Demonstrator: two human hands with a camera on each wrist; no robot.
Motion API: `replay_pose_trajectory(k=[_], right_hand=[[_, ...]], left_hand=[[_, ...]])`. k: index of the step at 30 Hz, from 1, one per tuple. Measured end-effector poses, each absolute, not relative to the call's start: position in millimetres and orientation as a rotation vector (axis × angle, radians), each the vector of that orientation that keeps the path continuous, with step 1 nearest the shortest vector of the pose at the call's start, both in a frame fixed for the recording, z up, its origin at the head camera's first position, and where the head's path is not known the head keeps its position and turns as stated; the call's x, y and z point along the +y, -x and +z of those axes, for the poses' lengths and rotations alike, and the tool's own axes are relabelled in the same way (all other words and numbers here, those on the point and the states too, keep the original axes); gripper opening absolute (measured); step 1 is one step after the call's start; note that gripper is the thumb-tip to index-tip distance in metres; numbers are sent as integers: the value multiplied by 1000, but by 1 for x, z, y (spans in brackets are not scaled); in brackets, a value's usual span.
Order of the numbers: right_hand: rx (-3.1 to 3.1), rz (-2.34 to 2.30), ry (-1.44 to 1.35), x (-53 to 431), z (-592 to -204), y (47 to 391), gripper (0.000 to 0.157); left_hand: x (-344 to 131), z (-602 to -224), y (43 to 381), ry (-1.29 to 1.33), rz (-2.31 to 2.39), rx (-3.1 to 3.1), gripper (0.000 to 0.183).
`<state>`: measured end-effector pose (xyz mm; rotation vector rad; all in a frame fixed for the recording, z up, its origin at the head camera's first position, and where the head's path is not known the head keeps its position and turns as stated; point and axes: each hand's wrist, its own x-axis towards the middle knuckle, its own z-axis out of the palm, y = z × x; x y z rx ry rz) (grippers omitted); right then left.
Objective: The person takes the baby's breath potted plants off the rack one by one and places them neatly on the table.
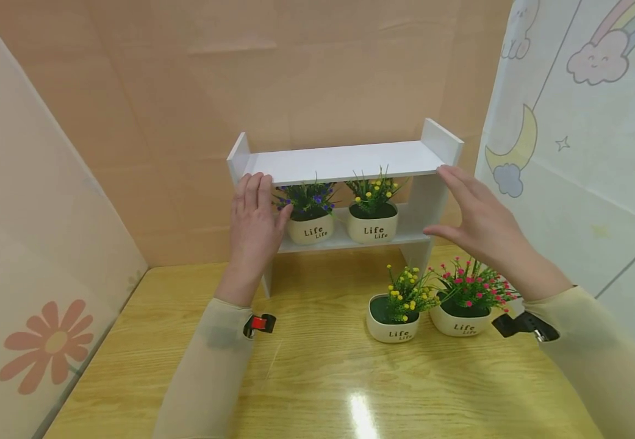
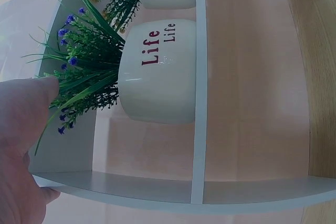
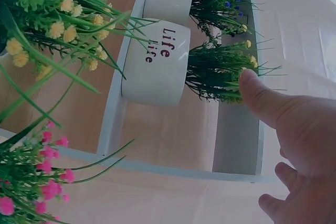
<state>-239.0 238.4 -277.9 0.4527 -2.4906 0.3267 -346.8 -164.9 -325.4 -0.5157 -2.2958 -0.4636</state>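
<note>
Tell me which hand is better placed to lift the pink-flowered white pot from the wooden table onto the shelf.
Right. The right hand hovers open by the white shelf's right end, directly above the pink-flowered white pot. The left hand rests at the far left end.

Each of the four white pots (image 1: 373, 230) reads "Life Life".

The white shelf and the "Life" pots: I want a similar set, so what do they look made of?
The white shelf looks like painted or laminated board: flat matte panels with square edges. The pots look like glazed ceramic, cream and glossy with highlights, though plastic is possible. The plants look artificial, with stiff plastic-like sprigs.
</note>
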Motion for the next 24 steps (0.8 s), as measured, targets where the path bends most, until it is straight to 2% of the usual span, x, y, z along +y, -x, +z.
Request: replay_pose_trajectory(k=[10,24], right_hand=[[-2354,164,-580,231,-275,265,111],[-2412,167,-543,227,-277,288,102]], left_hand=[[-165,-324,347,517,-463,-2315,69],[-165,-326,348,535,-469,-2282,68]])
